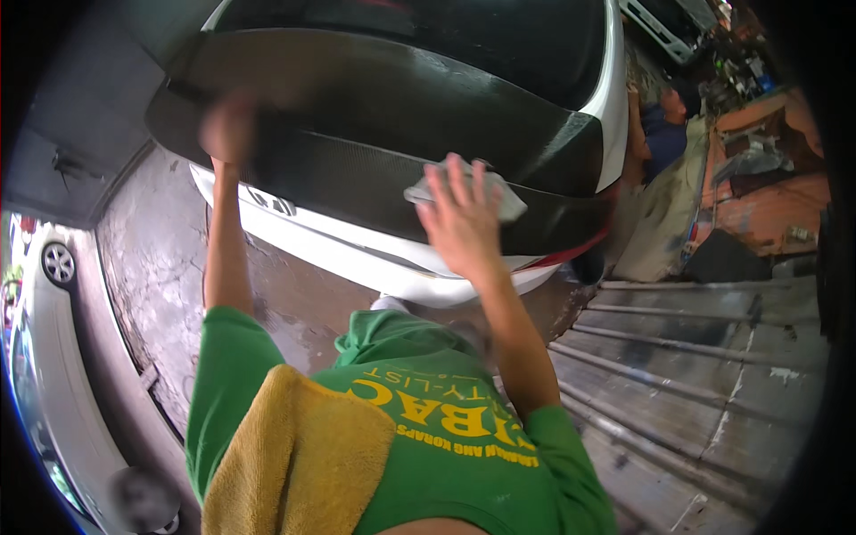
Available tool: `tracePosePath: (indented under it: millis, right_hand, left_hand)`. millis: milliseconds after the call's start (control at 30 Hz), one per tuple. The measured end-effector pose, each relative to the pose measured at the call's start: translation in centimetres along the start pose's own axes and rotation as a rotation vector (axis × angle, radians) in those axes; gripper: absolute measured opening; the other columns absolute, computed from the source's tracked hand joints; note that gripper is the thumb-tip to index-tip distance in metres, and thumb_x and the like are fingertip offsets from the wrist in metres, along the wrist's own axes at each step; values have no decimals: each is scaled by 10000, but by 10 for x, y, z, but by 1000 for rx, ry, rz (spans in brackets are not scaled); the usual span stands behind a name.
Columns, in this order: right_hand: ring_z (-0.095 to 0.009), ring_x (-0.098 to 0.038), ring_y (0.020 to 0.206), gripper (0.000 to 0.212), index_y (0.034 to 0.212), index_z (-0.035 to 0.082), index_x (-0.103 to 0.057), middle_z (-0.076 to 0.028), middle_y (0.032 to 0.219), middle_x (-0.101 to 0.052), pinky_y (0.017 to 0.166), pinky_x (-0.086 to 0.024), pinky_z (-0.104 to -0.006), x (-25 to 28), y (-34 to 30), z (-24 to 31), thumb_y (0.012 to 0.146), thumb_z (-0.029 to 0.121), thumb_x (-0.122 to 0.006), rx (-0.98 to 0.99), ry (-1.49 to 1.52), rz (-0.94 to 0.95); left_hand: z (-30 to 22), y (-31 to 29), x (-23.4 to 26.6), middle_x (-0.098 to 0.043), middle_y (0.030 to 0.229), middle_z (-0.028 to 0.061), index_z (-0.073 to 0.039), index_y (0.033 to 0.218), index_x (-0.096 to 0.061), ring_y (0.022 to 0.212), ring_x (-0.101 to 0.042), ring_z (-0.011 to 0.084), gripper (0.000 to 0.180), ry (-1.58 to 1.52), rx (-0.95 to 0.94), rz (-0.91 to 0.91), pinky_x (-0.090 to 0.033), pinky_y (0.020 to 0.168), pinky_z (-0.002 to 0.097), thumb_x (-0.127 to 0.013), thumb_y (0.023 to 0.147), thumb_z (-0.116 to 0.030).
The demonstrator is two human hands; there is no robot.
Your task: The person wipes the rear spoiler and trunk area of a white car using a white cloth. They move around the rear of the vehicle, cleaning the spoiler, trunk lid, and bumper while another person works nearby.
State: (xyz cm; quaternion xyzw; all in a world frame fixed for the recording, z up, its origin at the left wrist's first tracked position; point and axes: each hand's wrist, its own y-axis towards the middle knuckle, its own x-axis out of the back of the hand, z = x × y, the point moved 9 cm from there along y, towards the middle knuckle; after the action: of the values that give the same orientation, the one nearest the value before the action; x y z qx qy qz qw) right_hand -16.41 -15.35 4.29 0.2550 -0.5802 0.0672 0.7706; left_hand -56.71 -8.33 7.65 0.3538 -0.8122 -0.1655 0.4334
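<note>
Right hand [462,218] flat, fingers spread, pressing grey cloth [499,198] on black spoiler [374,116] — grit could scratch. Left hand [229,129] blurred, grip unclear. Yellow towel [294,455] may slide off shoulder.

A black carbon-fibre spoiler [374,116] on the white car [357,245] carries a grey cloth [508,201].

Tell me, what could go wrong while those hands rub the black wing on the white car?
1. The right hand presses the small grey cloth flat with open fingers, not gripping, so it might slip off the black spoiler.
2. The yellow towel lies loose over the green shirt and could slide onto the wet-looking concrete floor.
3. The left hand leans on the spoiler's edge; on a slick surface it may skid.
</note>
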Motion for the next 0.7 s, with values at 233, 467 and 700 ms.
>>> tracePosePath:
  millis: [233,467,700]
  right_hand:
    - [-500,-217,1418,587,1389,97,-503,-212,1528,-323,1090,-188,-705,-95,136,181,953,491,-508,228,279,-76]
    - [-355,-590,1115,321,1178,68,-629,-159,1175,-621,974,-433,-491,12,59,-38,863,134,-633,-263,177,46]
    - [-312,-488,1276,515,1307,-53,-519,-216,1378,-507,1062,-383,-412,118,-77,-334,1033,376,-444,-839,262,-580]
  left_hand:
    - [2,10,-15,-694,1070,114,-109,1080,-714,1026,-649,298,197,-49,-76,39,-495,886,380,-642,926,-209]
    - [92,27,36,-700,1082,105,-85,1101,-704,1031,-645,288,218,49,-64,-52,-477,914,385,-637,943,-219]
    - [73,19,30,-678,1138,79,-96,1094,-690,1163,-567,299,264,97,1,-126,-407,1010,419,-707,891,-263]
